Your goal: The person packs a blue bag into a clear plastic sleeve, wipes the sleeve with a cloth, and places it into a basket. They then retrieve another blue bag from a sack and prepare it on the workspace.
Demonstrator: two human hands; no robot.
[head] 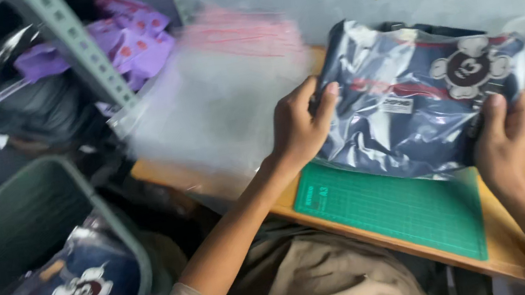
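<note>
Near: green bin (38,206) at lower left, similar packed garment inside. Left hand (298,127) clamped on left edge of bagged navy garment (412,108); right hand (507,142) clamped on lower right corner. Held just above green cutting mat (393,207), long axis left-right, spanning between hands. Far: blurred stack of clear bags (225,97) well left.
</note>
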